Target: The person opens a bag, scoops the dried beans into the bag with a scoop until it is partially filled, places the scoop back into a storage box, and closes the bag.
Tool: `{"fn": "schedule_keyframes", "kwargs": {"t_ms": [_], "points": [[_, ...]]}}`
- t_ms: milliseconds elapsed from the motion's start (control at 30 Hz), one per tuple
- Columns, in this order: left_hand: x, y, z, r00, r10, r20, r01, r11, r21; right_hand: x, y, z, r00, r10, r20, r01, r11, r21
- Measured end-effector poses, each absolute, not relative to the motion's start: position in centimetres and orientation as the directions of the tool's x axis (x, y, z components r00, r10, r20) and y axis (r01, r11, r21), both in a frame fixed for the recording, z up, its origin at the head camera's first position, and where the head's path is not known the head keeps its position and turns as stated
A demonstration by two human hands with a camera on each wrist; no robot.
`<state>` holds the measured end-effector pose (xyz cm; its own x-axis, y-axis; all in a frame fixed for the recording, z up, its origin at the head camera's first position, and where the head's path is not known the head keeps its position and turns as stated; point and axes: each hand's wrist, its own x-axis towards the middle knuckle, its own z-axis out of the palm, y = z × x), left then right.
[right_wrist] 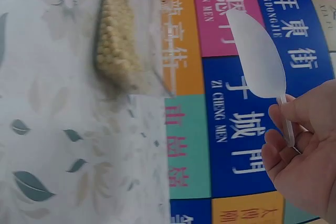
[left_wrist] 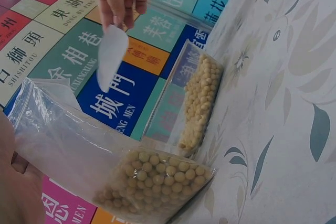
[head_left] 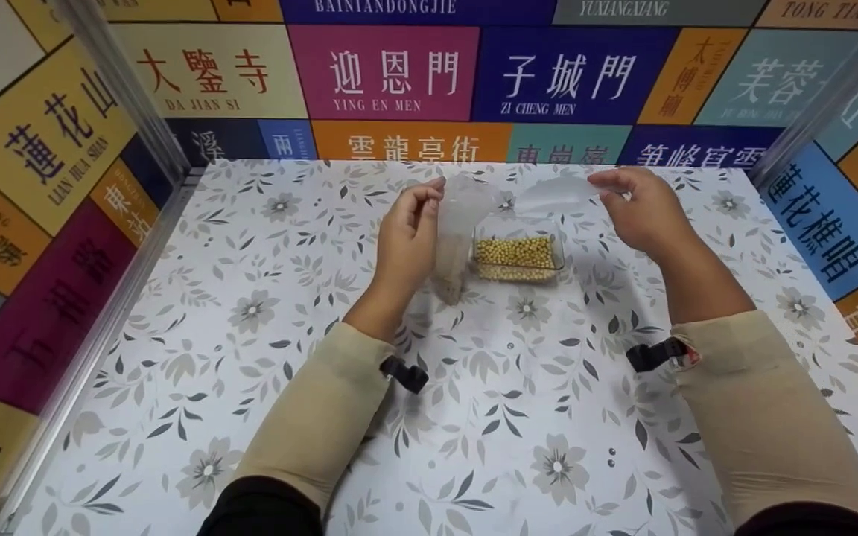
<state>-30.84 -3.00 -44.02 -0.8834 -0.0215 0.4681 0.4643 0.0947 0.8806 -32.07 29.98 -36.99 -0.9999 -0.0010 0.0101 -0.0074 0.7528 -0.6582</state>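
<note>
My left hand grips the upper side of a clear zip plastic bag. The bag stands upright, with round yellow soybeans gathered in its bottom. Just to its right sits a clear rectangular container, partly filled with the same kind of beans. My right hand pinches the thin handle of a white translucent scoop between thumb and fingers. Its blade points left, above the container's back right side, and carries no beans that show.
A white tablecloth with grey flowers and leaves covers the table. Colourful panels with Chinese lettering stand along the back and both sides. Clear upright edges mark the corners.
</note>
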Motion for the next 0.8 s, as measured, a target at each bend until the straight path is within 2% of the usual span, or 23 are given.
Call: {"fn": "schedule_keyframes", "kwargs": {"t_ms": [133,467,800], "points": [[-30.8,-2.9,-43.9,-0.89,-0.026,0.455,0.452,0.086,0.888,-32.2,29.9,-39.0,-1.0,-0.001,-0.012,0.007,0.751,-0.66],[-30.9,-3.0,-43.9,-0.888,-0.03,0.459,0.455,0.085,0.886,-31.9,28.7,-42.3,-0.998,-0.063,0.011,-0.051,0.691,-0.721],[-30.8,-3.0,-44.0,-0.88,-0.017,0.475,0.471,0.103,0.876,-31.5,27.3,-45.0,-0.994,-0.104,0.01,-0.078,0.68,-0.729]]}}
